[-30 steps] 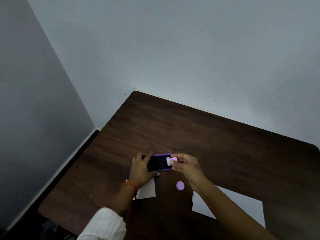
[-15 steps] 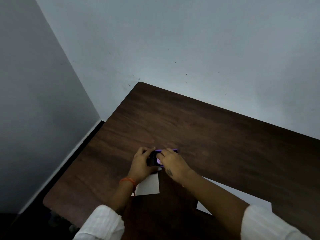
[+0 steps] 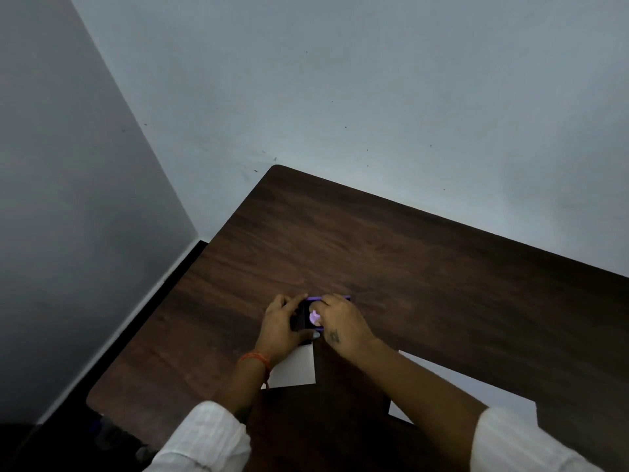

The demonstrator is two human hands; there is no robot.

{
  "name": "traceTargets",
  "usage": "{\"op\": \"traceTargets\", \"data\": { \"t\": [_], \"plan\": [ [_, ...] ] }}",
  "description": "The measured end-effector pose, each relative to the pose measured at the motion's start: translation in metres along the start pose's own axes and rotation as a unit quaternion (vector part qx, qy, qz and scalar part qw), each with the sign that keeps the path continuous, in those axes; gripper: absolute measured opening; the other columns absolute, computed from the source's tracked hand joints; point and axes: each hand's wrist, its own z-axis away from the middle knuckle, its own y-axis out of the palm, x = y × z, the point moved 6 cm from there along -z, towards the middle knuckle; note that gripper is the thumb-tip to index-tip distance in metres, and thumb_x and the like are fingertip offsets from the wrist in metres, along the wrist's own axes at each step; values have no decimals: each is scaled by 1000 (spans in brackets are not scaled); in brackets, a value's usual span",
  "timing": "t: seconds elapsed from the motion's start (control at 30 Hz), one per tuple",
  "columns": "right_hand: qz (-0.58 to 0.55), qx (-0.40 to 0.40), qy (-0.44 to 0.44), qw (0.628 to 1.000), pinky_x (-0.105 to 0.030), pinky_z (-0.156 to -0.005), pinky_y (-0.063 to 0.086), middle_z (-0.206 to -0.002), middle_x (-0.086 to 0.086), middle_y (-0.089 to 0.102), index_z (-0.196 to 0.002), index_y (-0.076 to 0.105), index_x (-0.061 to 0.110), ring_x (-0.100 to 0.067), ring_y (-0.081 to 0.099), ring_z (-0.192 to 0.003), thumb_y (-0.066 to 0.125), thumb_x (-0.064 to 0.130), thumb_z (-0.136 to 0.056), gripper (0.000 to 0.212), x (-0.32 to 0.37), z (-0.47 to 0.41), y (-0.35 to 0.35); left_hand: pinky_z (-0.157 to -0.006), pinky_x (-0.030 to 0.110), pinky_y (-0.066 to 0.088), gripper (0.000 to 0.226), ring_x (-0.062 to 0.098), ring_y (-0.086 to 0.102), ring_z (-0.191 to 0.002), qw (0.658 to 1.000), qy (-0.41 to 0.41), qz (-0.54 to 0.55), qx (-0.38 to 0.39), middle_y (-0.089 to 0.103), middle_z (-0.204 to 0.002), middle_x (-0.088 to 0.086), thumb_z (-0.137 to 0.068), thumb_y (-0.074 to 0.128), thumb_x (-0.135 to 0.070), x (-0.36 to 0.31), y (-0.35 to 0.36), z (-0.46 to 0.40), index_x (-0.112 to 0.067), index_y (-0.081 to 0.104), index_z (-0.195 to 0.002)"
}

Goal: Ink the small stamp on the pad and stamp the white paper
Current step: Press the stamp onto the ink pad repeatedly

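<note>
A dark wood-grain table (image 3: 425,267) is seen set into a corner of pale walls (image 3: 340,80), its far corner pointing to about 11 o'clock. At the lower left, a white sleeve (image 3: 204,437) is seen, and an orange thread band (image 3: 256,357) is worn on the wrist above it. The left hand (image 3: 280,330) is curled around the left end of the purple-edged ink pad (image 3: 306,316), with the thumb laid along its near edge and a finger along its far edge, so the pad is steadied on the table. A small sheet of white paper (image 3: 296,367) is partly covered by that wrist, at 6 o'clock from the pad. The small stamp (image 3: 315,317), pale lilac, is pinched in the fingertips of the right hand (image 3: 342,323) and is held down over the dark ink surface; whether its face actually touches the ink cannot be told. The two hands are brought close together over the pad. A small dark mark is seen on the back of the right hand. At 4 o'clock from the pad, a larger white sheet (image 3: 476,393) is crossed by the right forearm, which ends in another white sleeve (image 3: 517,441).
</note>
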Motion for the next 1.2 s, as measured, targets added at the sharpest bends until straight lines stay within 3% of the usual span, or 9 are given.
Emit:
{"op": "traceTargets", "data": {
  "t": [0.13,0.3,0.47,0.63,0.73,0.9,1.03,1.2],
  "plan": [
    [-51,-22,31,998,-38,-86,43,-107,-23,63,-103,64,-4,-34,58,-100,47,5,-91,23,-5,-8,-20,-95,31,42,80,24,48,-108,1000,8,6,0,47,-117,12,-67,81,-20,-1,0,0,-17,42,-137],
    [61,29,-6,998,-39,-98,39,-128,-18,51,-127,46,2,-31,43,-119,49,8,-90,37,1,-9,-6,-92,27,41,81,17,45,-103,1000,10,3,-4,47,-116,10,-68,81,-23,1,0,0,-17,40,-138],
    [84,39,21,995,-40,-93,41,-122,-19,55,-118,52,1,-33,47,-114,56,7,-86,33,6,-18,-7,-90,27,42,81,18,46,-100,1000,15,9,-11,48,-112,10,-67,82,-23,3,-1,-1,-18,42,-136],
    [165,92,-67,980,-38,-104,37,-134,-20,46,-132,38,1,-33,42,-122,51,10,-91,44,6,-23,-2,-92,30,44,81,20,46,-100,1000,18,5,-4,47,-112,12,-67,82,-23,3,0,-2,-15,41,-136],
    [143,77,-46,986,-39,-101,38,-132,-20,47,-130,41,1,-33,42,-121,55,8,-87,46,3,-23,-3,-91,26,40,81,19,45,-101,1000,17,1,0,47,-114,11,-67,81,-23,4,1,-4,-16,40,-137],
    [67,32,45,996,-39,-92,41,-122,-20,54,-117,52,0,-33,47,-114,63,7,-80,39,6,-15,-4,-97,34,43,80,22,45,-108,1000,7,1,8,46,-116,10,-68,80,-23,4,0,-3,-19,40,-137],
    [-1,19,77,997,-36,-86,41,-112,-21,63,-102,64,-2,-35,57,-103,49,10,-89,23,-4,-22,-22,-99,37,43,79,24,46,-110,1000,6,0,11,46,-118,11,-68,81,-21,2,-3,0,-18,41,-137],
    [7,22,24,999,-34,-95,42,-123,-17,56,-119,56,3,-28,51,-113,43,12,-96,28,-5,5,-9,-99,35,43,82,23,46,-109,1000,4,-6,9,45,-117,10,-68,81,-22,4,-5,-2,-19,39,-138]
  ]
}}
